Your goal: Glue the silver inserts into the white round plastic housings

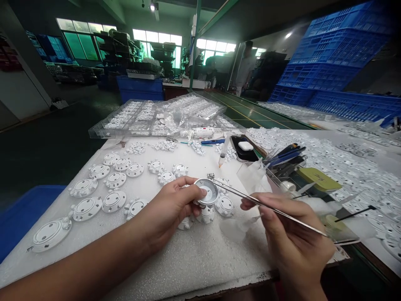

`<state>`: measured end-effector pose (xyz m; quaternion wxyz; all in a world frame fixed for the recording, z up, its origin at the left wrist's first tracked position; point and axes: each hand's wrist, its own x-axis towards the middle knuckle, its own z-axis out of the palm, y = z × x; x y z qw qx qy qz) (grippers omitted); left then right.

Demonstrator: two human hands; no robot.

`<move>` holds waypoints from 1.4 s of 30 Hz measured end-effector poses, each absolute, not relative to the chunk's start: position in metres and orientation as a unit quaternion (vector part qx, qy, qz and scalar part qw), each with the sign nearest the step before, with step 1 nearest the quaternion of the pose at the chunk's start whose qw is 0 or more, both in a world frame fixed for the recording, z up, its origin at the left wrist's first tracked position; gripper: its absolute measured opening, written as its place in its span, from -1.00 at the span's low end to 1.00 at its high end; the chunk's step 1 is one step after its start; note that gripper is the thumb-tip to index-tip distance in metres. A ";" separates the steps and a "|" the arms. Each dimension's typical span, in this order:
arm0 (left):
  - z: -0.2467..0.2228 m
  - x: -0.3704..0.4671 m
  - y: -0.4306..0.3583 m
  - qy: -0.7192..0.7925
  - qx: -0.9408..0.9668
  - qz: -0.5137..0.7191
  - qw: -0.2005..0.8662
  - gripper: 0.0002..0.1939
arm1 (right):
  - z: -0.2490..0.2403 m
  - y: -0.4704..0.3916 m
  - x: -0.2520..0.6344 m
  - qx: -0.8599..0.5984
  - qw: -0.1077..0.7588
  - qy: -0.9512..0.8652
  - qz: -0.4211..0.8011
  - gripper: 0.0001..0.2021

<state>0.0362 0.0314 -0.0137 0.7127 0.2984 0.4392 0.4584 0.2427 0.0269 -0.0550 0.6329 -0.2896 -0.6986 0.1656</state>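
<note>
My left hand [178, 196] pinches a small round white plastic part [210, 195] by its rim, its hollow side facing me. In my right hand [285, 225] is a pair of metal tweezers [244, 195], whose tips reach the upper right edge of that part. Whether the tips grip anything is too small to tell. Just beyond the part lies a little heap of tiny dark pieces [211, 176]. Similar round white parts [113, 201] with small knobs on their edges lie on the white foam board [200, 267], to the left and under my left hand.
Clear compartment trays [125, 117] of small white pieces stand at the back. A phone [243, 148] with a white earbud case [245, 146], a syringe [223, 152] and a box of tools [282, 161] sit to the right. Blue crates [332, 54] are stacked behind; a person [244, 69] stands far off.
</note>
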 end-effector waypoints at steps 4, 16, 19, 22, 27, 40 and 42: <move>-0.012 0.037 0.031 0.441 0.300 0.461 0.709 -0.90 | -0.059 0.025 0.247 -0.289 0.596 -0.731 0.162 -0.62; -0.012 0.038 0.030 0.450 0.301 0.463 0.702 -0.88 | -0.053 0.029 0.244 -0.276 0.570 -0.761 0.137 -0.63; -0.012 0.038 0.030 0.446 0.300 0.466 0.703 -0.88 | -0.053 0.029 0.244 -0.285 0.566 -0.763 0.130 -0.63; -0.012 0.038 0.028 0.446 0.305 0.462 0.703 -0.87 | -0.053 0.028 0.244 -0.311 0.572 -0.747 0.130 -0.68; -0.011 0.037 0.028 0.447 0.306 0.462 0.702 -0.88 | -0.051 0.027 0.246 -0.346 0.624 -0.661 0.233 -0.82; -0.012 0.038 0.029 0.446 0.314 0.468 0.696 -0.89 | -0.047 0.029 0.243 -0.348 0.595 -0.699 0.190 -0.80; -0.012 0.038 0.029 0.449 0.316 0.466 0.694 -0.88 | -0.047 0.029 0.243 -0.350 0.589 -0.704 0.187 -0.80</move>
